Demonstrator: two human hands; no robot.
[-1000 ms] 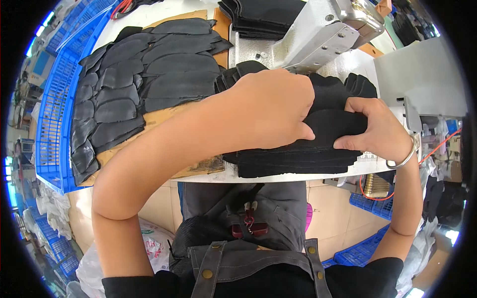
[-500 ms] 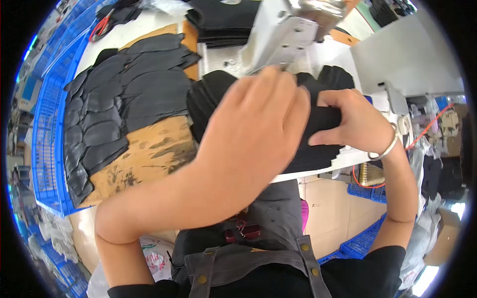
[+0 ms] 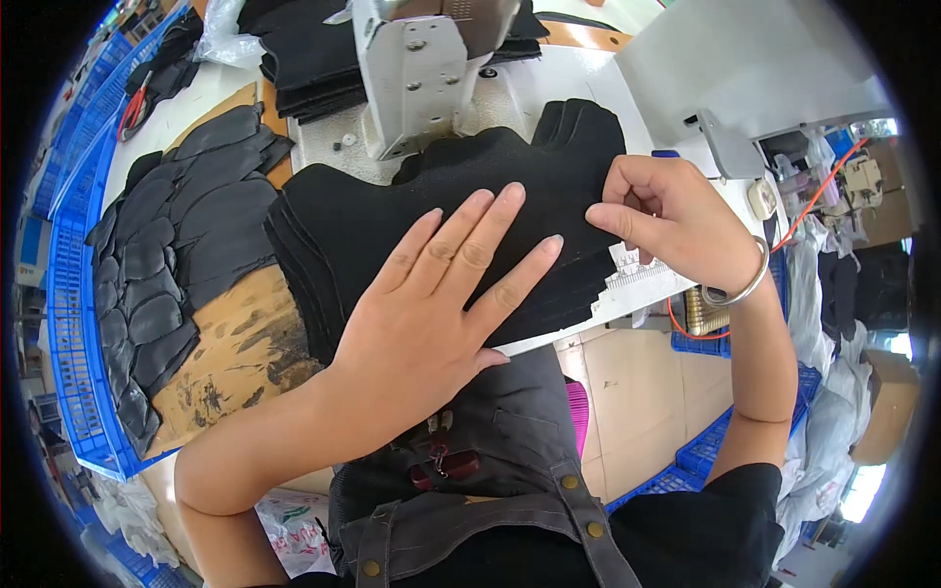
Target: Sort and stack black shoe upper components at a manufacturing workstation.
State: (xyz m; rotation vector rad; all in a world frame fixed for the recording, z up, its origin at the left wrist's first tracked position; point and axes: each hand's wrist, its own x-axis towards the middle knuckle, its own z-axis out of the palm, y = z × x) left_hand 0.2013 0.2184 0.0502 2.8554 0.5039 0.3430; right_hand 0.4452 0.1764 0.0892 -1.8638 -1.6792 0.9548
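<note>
Where the white table [image 3: 642, 294] spreads: black fabric stack [image 3: 544, 206] lies at near centre, layers fanned at its left.
Dark-grey pieces [image 3: 221, 220]: overlapping on a brown board [image 3: 235, 343], left.
Machine [image 3: 417, 83]: silver-white, on the stack's far side.
Left hand [image 3: 431, 294]: flat on the stack, fingers spread, gripping nothing.
Right hand [image 3: 676, 211]: fingers curled at the stack's right end, thumb tip over it; cannot tell whether it pinches fabric.
Bangle [image 3: 757, 282]: silver, round right wrist.
</note>
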